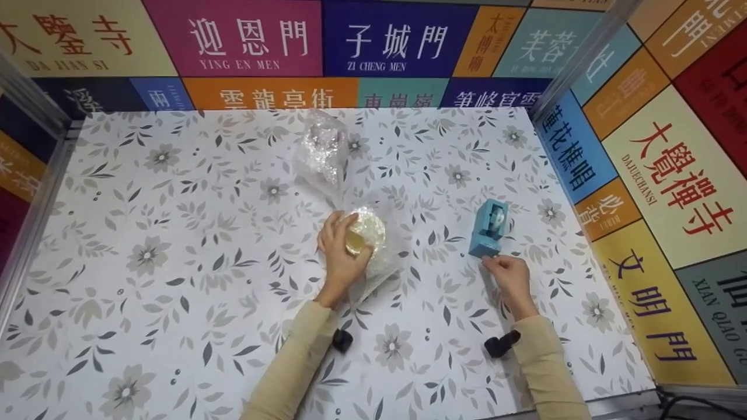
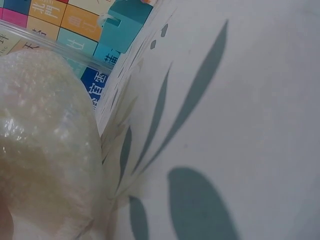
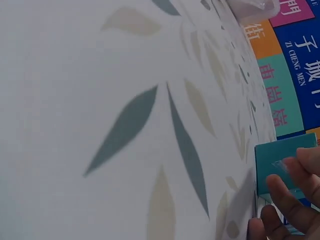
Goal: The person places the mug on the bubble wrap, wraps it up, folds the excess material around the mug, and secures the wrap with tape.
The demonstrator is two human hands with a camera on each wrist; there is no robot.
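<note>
My left hand (image 1: 339, 262) grips a round, pale yellowish thing wrapped in bubble wrap (image 1: 373, 224), near the middle of the table. In the left wrist view its shiny wrapping (image 2: 50, 135) fills the left side; what lies inside is hidden. Further right stands a teal tape dispenser (image 1: 483, 245) with a clear roll in it. At the dispenser's near end, my right hand (image 1: 512, 283) pinches a small bit of clear tape (image 3: 281, 166) between thumb and forefinger. The other fingers of that hand are bent below.
Behind the wrapped thing lies another bubble-wrapped bundle (image 1: 323, 149), its tail pointing toward my left hand. The table (image 1: 216, 326) has a leaf-and-flower cover. Panels with large characters (image 1: 251, 38) stand along the back and sides.
</note>
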